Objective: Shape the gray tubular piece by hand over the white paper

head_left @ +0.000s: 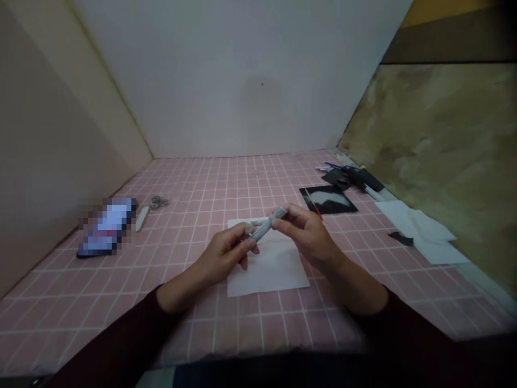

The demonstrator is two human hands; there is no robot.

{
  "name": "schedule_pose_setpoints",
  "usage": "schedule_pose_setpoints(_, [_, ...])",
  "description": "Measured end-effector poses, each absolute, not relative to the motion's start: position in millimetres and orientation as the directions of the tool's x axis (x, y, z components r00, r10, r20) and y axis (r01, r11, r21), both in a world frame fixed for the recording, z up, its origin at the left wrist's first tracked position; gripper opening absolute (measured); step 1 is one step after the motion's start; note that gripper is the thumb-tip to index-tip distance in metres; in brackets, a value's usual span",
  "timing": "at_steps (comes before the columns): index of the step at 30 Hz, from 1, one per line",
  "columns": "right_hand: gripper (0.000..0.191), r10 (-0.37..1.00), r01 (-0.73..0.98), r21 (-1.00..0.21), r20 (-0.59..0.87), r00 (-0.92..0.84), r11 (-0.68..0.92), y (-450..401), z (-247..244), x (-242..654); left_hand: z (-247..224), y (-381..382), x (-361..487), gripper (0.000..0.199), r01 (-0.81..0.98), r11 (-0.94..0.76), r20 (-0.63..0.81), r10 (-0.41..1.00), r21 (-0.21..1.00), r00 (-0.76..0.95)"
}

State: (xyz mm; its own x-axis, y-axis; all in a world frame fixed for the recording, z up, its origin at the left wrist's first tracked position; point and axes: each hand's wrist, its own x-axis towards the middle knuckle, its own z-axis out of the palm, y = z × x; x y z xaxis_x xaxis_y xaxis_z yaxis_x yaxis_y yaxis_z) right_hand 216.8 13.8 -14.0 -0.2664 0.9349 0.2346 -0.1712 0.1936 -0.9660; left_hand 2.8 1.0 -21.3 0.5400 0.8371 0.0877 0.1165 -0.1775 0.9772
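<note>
Between my two hands is a slim, grey, bar-like piece (264,228), tilted with its far end up to the right. My left hand (226,250) pinches the lower end between thumb and fingers. Near the upper end, the thumb and fingers of my right hand (307,231) close on the same piece. A small pale tip shows beside my left fingers; I cannot make out whether it belongs to the piece. Below both hands a white sheet of paper (269,275) lies flat on the pink checked tablecloth (194,215).
To the left lie a blurred-out phone (107,226), a white flat strip (142,218) and small grey curled pieces (158,202). On the right are a black sheet (333,202) with whitish smears, a thin red-ended stick (315,209), dark scraps (337,178), white papers (428,242) and a black curved scrap (402,238).
</note>
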Motion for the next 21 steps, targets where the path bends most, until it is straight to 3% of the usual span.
schedule_pose_setpoints(3, [0.019, 0.921, -0.175, -0.968, 0.228, -0.315, 0.18, 13.7, -14.2, 216.4, -21.9, 1.5, 2.9, 0.023, 0.114, -0.184, 0.095, 0.838, 0.976, 0.538])
schedule_pose_setpoints(7, [0.017, 0.947, -0.185, -0.955, 0.265, -0.182, 0.231, 13.9, -13.6, 217.2, -21.5, 0.9, 3.5, 0.023, 0.11, -0.189, 0.102, 0.84, 0.976, 0.533])
schedule_pose_setpoints(12, [0.022, 0.919, -0.16, -0.973, 0.212, -0.332, 0.167, 12.2, -14.5, 214.3, -22.4, 0.6, 3.8, 0.023, 0.112, -0.179, 0.094, 0.843, 0.977, 0.529])
schedule_pose_setpoints(17, [0.019, 0.956, -0.182, -0.955, 0.261, -0.133, 0.236, 13.5, -12.7, 217.8, -24.0, 0.6, 3.4, 0.022, 0.106, -0.172, 0.088, 0.836, 0.979, 0.541])
schedule_pose_setpoints(21, [0.023, 0.931, -0.171, -0.971, 0.211, -0.299, 0.165, 12.1, -13.2, 214.5, -22.6, 0.0, 3.6, 0.022, 0.114, -0.185, 0.097, 0.84, 0.976, 0.534])
